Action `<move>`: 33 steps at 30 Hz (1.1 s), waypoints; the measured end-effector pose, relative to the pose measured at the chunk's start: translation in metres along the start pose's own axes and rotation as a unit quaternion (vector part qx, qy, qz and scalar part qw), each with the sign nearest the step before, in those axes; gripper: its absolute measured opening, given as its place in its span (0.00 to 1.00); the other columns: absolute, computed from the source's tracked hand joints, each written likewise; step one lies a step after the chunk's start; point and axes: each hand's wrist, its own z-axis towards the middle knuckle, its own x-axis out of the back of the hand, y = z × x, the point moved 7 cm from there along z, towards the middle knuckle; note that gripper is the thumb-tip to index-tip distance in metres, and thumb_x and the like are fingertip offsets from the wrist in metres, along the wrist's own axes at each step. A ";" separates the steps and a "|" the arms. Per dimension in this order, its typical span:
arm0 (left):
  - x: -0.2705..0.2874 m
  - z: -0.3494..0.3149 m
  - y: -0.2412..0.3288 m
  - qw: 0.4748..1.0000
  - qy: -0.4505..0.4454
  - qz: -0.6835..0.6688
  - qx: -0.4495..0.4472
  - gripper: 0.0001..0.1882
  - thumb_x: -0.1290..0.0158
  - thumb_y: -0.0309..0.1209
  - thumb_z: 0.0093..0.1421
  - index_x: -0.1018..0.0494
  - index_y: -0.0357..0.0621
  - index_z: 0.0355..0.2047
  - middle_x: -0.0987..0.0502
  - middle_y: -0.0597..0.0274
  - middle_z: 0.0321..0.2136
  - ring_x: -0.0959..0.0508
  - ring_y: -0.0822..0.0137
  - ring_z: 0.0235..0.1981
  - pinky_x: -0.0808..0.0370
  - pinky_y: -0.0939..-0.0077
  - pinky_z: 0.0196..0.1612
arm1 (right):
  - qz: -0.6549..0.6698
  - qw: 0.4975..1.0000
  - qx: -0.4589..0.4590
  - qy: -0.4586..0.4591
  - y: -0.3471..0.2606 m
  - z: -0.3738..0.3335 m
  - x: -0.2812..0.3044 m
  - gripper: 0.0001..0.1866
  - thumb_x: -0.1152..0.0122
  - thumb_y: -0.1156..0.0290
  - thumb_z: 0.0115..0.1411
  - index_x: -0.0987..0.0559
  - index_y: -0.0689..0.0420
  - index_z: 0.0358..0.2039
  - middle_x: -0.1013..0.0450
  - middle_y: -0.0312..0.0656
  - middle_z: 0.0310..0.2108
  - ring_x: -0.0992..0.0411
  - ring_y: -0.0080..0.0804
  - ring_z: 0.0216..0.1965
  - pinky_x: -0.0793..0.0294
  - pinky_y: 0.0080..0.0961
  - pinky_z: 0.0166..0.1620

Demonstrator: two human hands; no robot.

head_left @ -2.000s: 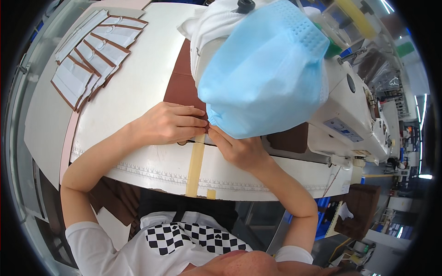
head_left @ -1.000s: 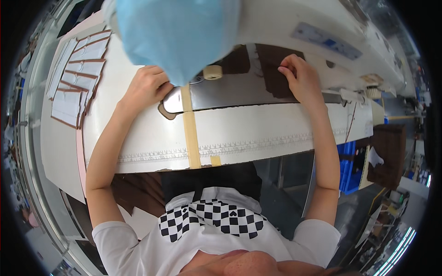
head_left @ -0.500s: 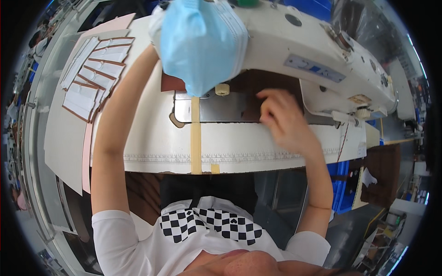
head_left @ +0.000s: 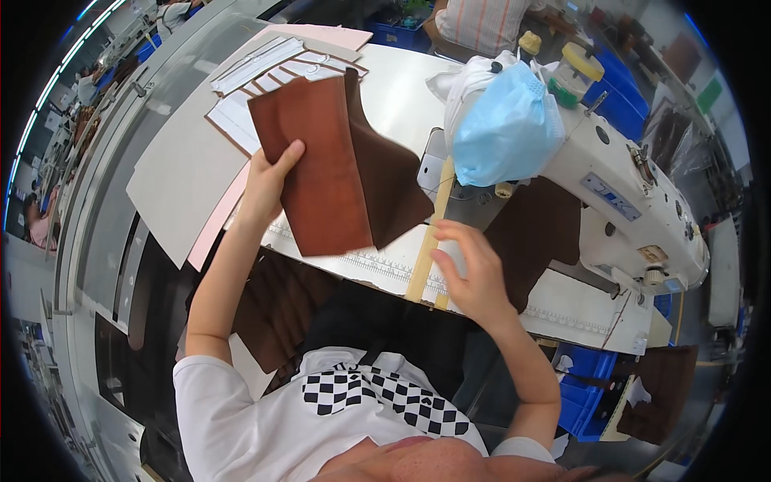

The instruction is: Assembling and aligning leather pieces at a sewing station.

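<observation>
My left hand (head_left: pixel 273 178) grips a folded piece of brown leather (head_left: pixel 317 173) by its left edge, thumb on top. The leather has a smooth reddish-brown face and a darker flap that bends out to the right. My right hand (head_left: pixel 474 269) is near the yellow tape strip (head_left: pixel 426 257) on the machine bed, fingers apart and holding nothing. Just beyond it stands a white sewing machine (head_left: pixel 618 185), its head covered by a light blue face mask (head_left: pixel 506 128). A dark brown piece (head_left: pixel 538 225) lies under the machine arm.
White panels with brown edging (head_left: pixel 281 68) lie on grey board (head_left: pixel 177 177) at the far left. A printed ruler (head_left: pixel 373 263) runs along the bed's front edge. Blue crates (head_left: pixel 582 386) stand low at the right. A co-worker in a striped shirt (head_left: pixel 482 24) sits beyond the machine.
My left hand has come from behind the machine head to the left front, now holding up the brown leather. My right hand has moved left from beneath the arm. The view has turned left.
</observation>
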 end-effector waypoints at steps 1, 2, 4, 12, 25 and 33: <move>-0.004 -0.020 0.005 1.000 -0.013 0.004 -0.026 0.20 0.44 0.33 0.62 0.30 0.32 0.49 0.24 0.56 0.45 0.23 0.66 0.44 0.26 0.71 0.49 | 0.059 0.998 -0.010 0.003 -0.014 0.012 -0.018 0.13 0.36 0.74 0.56 0.28 0.63 0.39 0.25 0.48 0.44 0.25 0.44 0.45 0.26 0.31 0.48; -0.001 -0.041 0.001 1.000 0.005 0.002 -0.023 0.21 0.45 0.33 0.62 0.31 0.32 0.51 0.25 0.55 0.47 0.25 0.65 0.47 0.28 0.70 0.52 | 0.107 0.994 -0.026 0.001 -0.022 0.025 -0.039 0.12 0.36 0.74 0.56 0.26 0.63 0.38 0.24 0.48 0.40 0.24 0.42 0.42 0.26 0.30 0.45; 0.019 -0.085 -0.009 0.998 0.044 -0.028 -0.044 0.24 0.47 0.37 0.64 0.34 0.33 0.55 0.28 0.54 0.51 0.29 0.63 0.54 0.35 0.67 0.58 | 0.127 0.987 -0.061 -0.072 -0.041 0.035 -0.078 0.09 0.35 0.74 0.55 0.23 0.63 0.36 0.23 0.47 0.33 0.22 0.39 0.37 0.24 0.29 0.41; 0.156 -0.227 -0.107 0.888 -0.125 -0.217 0.385 0.55 0.64 0.73 0.54 0.42 0.33 0.62 0.29 0.49 0.54 0.28 0.59 0.55 0.34 0.64 0.60 | -0.019 0.886 0.416 -0.204 -0.107 -0.089 -0.244 0.16 0.45 0.72 0.50 0.19 0.55 0.40 0.24 0.46 0.43 0.25 0.36 0.45 0.28 0.33 0.51; 0.353 -0.376 -0.203 0.881 0.395 0.006 0.260 0.25 0.42 0.29 0.58 0.35 0.34 0.54 0.26 0.52 0.48 0.25 0.60 0.49 0.28 0.65 0.54 | 0.370 0.858 0.238 -0.263 -0.165 0.018 -0.104 0.06 0.40 0.78 0.48 0.19 0.63 0.29 0.22 0.42 0.25 0.26 0.36 0.23 0.29 0.25 0.27; 0.399 -0.405 -0.263 0.728 0.501 0.390 0.260 0.39 0.34 0.48 0.50 0.33 0.30 0.51 0.27 0.46 0.46 0.27 0.56 0.47 0.31 0.66 0.52 | 0.415 0.853 0.281 -0.148 -0.178 0.020 -0.083 0.37 0.40 0.86 0.45 0.22 0.23 0.48 0.29 0.34 0.31 0.36 0.24 0.19 0.36 0.18 0.21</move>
